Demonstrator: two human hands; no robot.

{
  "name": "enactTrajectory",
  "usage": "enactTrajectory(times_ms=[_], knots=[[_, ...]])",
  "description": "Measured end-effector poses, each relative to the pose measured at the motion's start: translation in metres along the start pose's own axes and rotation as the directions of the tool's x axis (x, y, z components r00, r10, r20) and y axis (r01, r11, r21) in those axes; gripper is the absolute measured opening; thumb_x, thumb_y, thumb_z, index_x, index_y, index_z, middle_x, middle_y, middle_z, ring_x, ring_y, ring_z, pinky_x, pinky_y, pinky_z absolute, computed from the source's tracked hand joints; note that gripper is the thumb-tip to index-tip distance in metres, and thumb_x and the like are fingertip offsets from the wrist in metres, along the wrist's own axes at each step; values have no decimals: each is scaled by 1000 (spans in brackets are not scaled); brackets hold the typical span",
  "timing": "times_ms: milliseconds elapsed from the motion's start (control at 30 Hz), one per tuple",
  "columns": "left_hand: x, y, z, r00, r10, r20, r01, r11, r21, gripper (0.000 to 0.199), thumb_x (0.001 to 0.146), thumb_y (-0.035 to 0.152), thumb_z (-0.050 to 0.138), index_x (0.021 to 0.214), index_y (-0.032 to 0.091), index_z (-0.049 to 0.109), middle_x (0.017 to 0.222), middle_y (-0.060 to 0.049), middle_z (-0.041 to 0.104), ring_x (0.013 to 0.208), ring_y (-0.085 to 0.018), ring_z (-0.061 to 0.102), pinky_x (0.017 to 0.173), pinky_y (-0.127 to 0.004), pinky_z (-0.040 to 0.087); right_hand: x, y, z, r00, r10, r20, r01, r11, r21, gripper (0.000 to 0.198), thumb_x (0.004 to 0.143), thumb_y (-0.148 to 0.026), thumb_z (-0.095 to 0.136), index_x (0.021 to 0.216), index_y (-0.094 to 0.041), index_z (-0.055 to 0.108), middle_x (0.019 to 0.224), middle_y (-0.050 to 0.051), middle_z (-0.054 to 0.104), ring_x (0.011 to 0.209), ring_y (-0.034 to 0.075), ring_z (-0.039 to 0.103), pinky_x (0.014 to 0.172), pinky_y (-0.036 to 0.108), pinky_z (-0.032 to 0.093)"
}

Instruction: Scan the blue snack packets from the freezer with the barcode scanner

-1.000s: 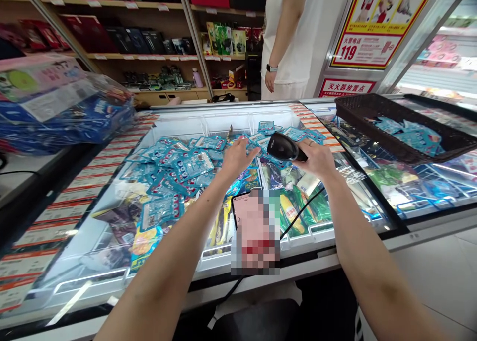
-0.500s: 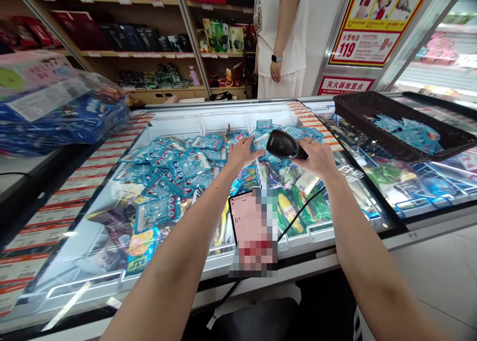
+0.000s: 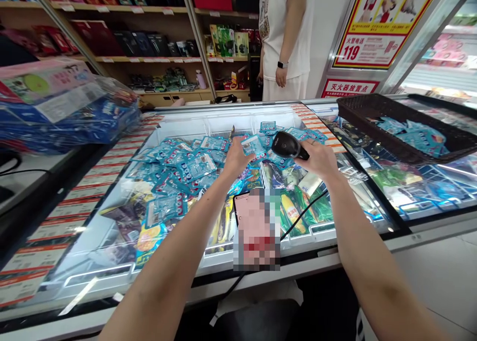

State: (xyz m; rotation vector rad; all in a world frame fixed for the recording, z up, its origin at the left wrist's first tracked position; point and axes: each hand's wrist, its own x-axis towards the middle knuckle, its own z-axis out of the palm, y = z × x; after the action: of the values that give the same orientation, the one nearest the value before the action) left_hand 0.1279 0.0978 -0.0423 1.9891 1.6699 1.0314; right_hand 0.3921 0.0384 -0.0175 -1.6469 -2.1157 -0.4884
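Observation:
My left hand (image 3: 237,157) holds a small blue packet (image 3: 254,145) between thumb and fingers, above the glass top of the freezer. In my right hand (image 3: 320,157) is a black barcode scanner (image 3: 286,145), its head turned left towards that packet. A black cable runs from the scanner side down past the phone. Many similar blue packets (image 3: 197,166) lie in a loose heap on the glass, left of and behind my hands. The phone (image 3: 253,207), partly blurred out, rests at the front edge between my forearms.
A brown basket (image 3: 372,137) with several blue packets stands to the right. Plastic-wrapped blue packs (image 3: 67,117) sit at the left. Price labels (image 3: 80,202) line the freezer's glass. A person in white (image 3: 286,38) stands behind the freezer, beside shelves (image 3: 149,58) of goods.
My left hand has drawn in around a blue packet, which now shows clearly between thumb and fingers. The scanner stays in my right hand. The view has shifted slightly.

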Motion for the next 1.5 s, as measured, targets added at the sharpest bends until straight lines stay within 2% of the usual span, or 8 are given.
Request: enactTrajectory(times_ms=[133, 233, 300, 400, 467, 667, 1033, 1500], knots=[[-15, -5, -18, 997, 11, -76, -21, 991, -135, 51, 78, 27, 59, 124, 19, 39, 95, -5, 62, 79, -17, 61, 76, -33, 49, -1, -6, -2, 997, -78, 23, 77, 997, 28, 32, 78, -39, 58, 106, -23, 62, 95, 5, 66, 84, 22, 60, 57, 28, 31], [-29, -13, -38, 986, 105, -126, -126, 976, -175, 37, 83, 30, 52, 118, 21, 47, 100, -5, 61, 86, -16, 60, 74, -29, 49, -1, -12, -4, 988, -153, 27, 152, 987, 53, 34, 79, -38, 59, 109, -23, 62, 96, 5, 66, 83, 22, 60, 57, 27, 31], [-38, -19, -52, 981, 137, -135, -159, 974, -164, 41, 84, 33, 52, 123, 23, 46, 100, -4, 62, 87, -16, 60, 73, -28, 49, -1, -17, -5, 979, -199, 34, 196, 979, 60, 34, 79, -39, 58, 109, -23, 62, 96, 6, 67, 81, 22, 59, 57, 26, 30], [-45, -26, -66, 977, 101, -189, -125, 985, -120, 47, 79, 38, 59, 123, 23, 48, 105, -5, 63, 90, -17, 59, 71, -27, 48, -2, -23, -7, 969, -243, 33, 240, 968, 73, 35, 81, -39, 57, 111, -22, 62, 98, 7, 67, 82, 23, 59, 57, 26, 30], [-47, -28, -71, 973, 96, -209, -113, 991, -68, 40, 79, 39, 60, 114, 23, 55, 105, -4, 63, 90, -17, 59, 72, -27, 47, -3, -26, -7, 963, -266, 34, 263, 961, 82, 37, 82, -40, 56, 114, -22, 61, 99, 7, 67, 83, 23, 59, 58, 26, 30], [-49, -29, -73, 978, 102, -181, -100, 995, 22, 29, 84, 39, 53, 109, 26, 63, 93, -1, 66, 69, -14, 55, 70, -28, 45, -6, -36, -6, 938, -341, 57, 336, 938, 87, 36, 86, -39, 52, 118, -23, 60, 99, 6, 66, 80, 19, 59, 57, 27, 28], [-57, -13, -72, 973, 150, -176, -140, 988, 65, 31, 88, 33, 47, 115, 24, 58, 113, -2, 65, 94, -17, 59, 83, -28, 45, -8, -49, -10, 911, -411, 38, 406, 908, 103, 34, 87, -41, 52, 113, -22, 60, 97, 5, 66, 80, 19, 58, 58, 27, 27], [-60, -11, -69, 967, 183, -180, -175, 983, 63, 30, 89, 33, 46, 114, 24, 59, 100, -3, 66, 89, -17, 59, 80, -28, 46, -7, -53, -10, 904, -427, 22, 423, 901, 91, 31, 88, -39, 51, 110, -20, 59, 94, 5, 66, 81, 19, 59, 58, 28, 29]])
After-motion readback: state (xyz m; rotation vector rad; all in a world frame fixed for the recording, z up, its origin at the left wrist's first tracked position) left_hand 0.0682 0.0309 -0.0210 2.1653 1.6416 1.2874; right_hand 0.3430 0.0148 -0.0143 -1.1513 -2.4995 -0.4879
